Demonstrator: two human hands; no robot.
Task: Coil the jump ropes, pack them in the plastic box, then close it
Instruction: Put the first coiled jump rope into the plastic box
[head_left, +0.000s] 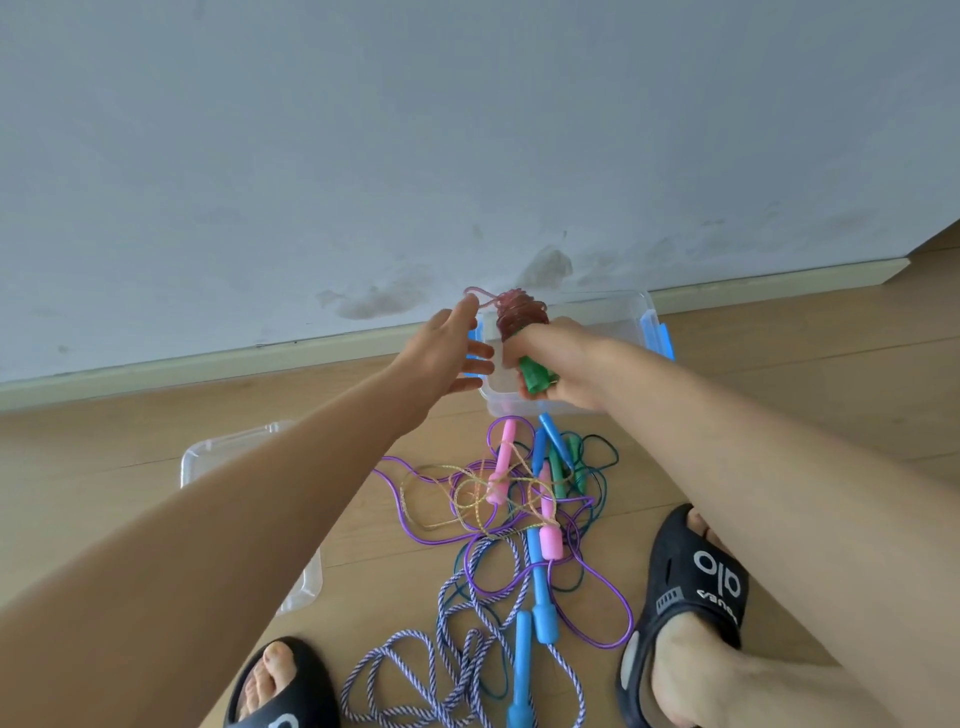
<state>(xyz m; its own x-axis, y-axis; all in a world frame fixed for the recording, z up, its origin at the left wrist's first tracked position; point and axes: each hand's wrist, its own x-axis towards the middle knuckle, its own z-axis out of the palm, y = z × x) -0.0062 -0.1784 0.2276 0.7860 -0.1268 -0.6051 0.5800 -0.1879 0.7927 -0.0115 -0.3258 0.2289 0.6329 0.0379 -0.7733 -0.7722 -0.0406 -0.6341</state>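
Right hand (558, 364) clenched green plastic handles (535, 375) of a coiled, glossy maroon rope (519, 312); left hand (452, 353) pinched its loose loop above the clear plastic box (631, 306).

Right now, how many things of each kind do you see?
Coiled reddish jump rope, in the right hand: 1
Loose jump ropes on the floor: 4
Clear plastic box: 1
Clear plastic lid: 1
Black slippers: 2
Total: 9

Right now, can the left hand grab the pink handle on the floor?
Probably yes. The left hand is pinching the loose end of the red rope, so it must let go first. The pink handle lies uncovered on top of the tangle, just below the box.
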